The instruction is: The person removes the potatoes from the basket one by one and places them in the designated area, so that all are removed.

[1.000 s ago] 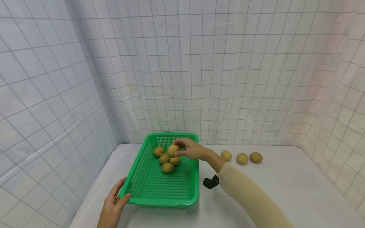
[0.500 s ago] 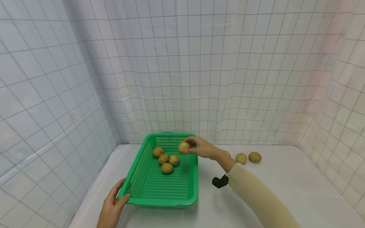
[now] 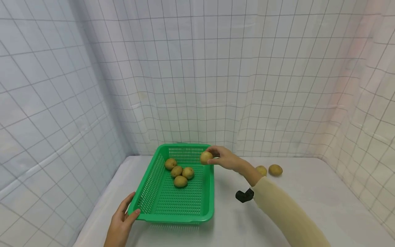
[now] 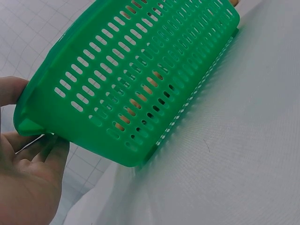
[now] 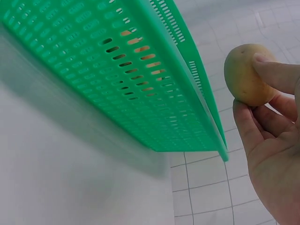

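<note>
A potato [image 3: 206, 157] is held between the thumb and fingers of my right hand [image 3: 226, 159], above the far right part of a green plastic basket [image 3: 172, 218]. The right wrist view shows the thumb on one side of this potato [image 5: 244, 77] and fingertips under it, outside the basket wall [image 5: 93, 61]. Several potatoes [image 3: 180, 181] lie grouped in the basket's far half. My left hand [image 3: 119, 224] grips the basket's near left corner, thumb over the rim. In the left wrist view, fingers [image 4: 56, 157] of that hand reach beneath the rim.
On the white table [image 3: 296, 206] right of the basket lie a potato [image 3: 275, 170] and another potato [image 3: 261, 170] partly behind the right forearm. A black device [image 3: 244, 195] sits at the right wrist. White gridded curtains [image 3: 197, 85] stand behind and at both sides.
My right hand has moved to the right and slightly up with the potato, from over the grouped potatoes to near the right rim. My left hand stays on the corner.
</note>
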The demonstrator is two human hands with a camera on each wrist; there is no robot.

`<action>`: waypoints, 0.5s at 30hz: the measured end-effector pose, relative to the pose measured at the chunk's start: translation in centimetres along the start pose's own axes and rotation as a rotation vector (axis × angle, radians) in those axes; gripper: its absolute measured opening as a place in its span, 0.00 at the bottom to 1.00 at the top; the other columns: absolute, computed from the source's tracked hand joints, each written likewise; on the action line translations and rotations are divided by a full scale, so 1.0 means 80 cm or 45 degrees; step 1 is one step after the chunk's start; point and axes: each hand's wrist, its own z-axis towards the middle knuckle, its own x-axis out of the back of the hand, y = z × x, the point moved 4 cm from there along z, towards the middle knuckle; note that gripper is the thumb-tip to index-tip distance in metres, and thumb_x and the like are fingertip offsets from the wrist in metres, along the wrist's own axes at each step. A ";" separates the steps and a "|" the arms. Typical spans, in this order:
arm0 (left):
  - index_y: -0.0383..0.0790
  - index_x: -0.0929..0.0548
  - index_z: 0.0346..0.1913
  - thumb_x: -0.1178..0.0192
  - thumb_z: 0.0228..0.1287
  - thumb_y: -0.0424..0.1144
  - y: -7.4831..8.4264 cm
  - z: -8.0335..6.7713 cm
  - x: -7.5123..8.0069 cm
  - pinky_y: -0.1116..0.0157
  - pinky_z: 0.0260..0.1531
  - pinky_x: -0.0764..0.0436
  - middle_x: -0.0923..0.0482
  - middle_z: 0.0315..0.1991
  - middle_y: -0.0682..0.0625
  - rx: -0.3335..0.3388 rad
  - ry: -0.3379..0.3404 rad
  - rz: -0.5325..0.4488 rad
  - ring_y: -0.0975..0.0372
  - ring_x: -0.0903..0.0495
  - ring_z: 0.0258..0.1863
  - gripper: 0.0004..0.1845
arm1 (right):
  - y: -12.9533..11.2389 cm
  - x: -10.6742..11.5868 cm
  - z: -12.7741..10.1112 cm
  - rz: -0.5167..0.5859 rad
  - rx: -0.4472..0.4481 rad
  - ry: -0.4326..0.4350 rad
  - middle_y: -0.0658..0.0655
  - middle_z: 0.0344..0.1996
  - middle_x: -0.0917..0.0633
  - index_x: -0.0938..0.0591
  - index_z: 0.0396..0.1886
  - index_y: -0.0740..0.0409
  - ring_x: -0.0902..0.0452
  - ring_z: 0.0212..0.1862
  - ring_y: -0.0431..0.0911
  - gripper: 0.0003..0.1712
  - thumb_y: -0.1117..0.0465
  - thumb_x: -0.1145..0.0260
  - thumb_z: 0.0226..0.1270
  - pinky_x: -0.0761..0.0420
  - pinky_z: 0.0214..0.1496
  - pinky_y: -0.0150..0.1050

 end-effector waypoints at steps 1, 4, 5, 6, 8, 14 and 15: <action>0.23 0.52 0.80 0.43 0.78 0.30 0.000 0.000 0.000 0.74 0.52 0.20 0.57 0.79 0.28 0.005 0.001 0.004 0.82 0.29 0.57 0.38 | 0.000 0.002 -0.002 0.000 0.006 0.004 0.56 0.58 0.18 0.25 0.68 0.66 0.24 0.63 0.52 0.27 0.59 0.31 0.76 0.25 0.67 0.50; 0.23 0.51 0.79 0.43 0.78 0.30 0.000 -0.001 0.000 0.74 0.51 0.20 0.56 0.79 0.28 0.006 0.008 0.015 0.83 0.30 0.56 0.37 | 0.001 0.007 -0.007 -0.012 0.005 0.011 0.57 0.57 0.18 0.25 0.67 0.68 0.24 0.63 0.53 0.26 0.61 0.32 0.76 0.25 0.67 0.49; 0.23 0.51 0.79 0.43 0.78 0.30 0.000 -0.001 0.000 0.75 0.51 0.20 0.57 0.78 0.27 0.003 0.009 0.018 0.83 0.30 0.56 0.37 | 0.001 0.009 -0.008 -0.015 0.005 0.013 0.58 0.57 0.18 0.26 0.67 0.69 0.24 0.63 0.53 0.26 0.61 0.32 0.76 0.25 0.67 0.49; 0.23 0.51 0.79 0.43 0.78 0.29 0.000 -0.002 0.000 0.75 0.51 0.20 0.57 0.78 0.27 -0.004 0.008 0.019 0.83 0.30 0.56 0.37 | 0.002 0.011 -0.010 -0.021 0.011 0.016 0.59 0.57 0.18 0.26 0.68 0.70 0.24 0.63 0.54 0.27 0.61 0.33 0.76 0.24 0.67 0.49; 0.23 0.51 0.79 0.44 0.78 0.29 0.001 -0.002 0.000 0.75 0.51 0.20 0.57 0.78 0.26 -0.016 0.007 0.019 0.83 0.30 0.56 0.37 | 0.005 0.015 -0.014 -0.029 0.000 0.025 0.59 0.58 0.19 0.27 0.68 0.69 0.24 0.64 0.54 0.27 0.61 0.33 0.77 0.24 0.67 0.49; 0.22 0.51 0.79 0.44 0.78 0.28 0.001 0.000 -0.001 0.74 0.51 0.20 0.58 0.78 0.25 -0.031 0.001 0.010 0.83 0.30 0.56 0.37 | 0.015 0.028 -0.025 -0.031 -0.006 0.058 0.58 0.57 0.18 0.26 0.67 0.68 0.24 0.63 0.54 0.26 0.60 0.33 0.77 0.23 0.66 0.50; 0.22 0.51 0.79 0.44 0.78 0.28 0.001 0.000 -0.001 0.75 0.51 0.20 0.58 0.78 0.26 -0.031 0.001 0.012 0.83 0.30 0.56 0.37 | 0.016 0.029 -0.027 -0.025 -0.010 0.060 0.58 0.57 0.18 0.25 0.67 0.67 0.24 0.63 0.54 0.25 0.60 0.33 0.77 0.23 0.65 0.50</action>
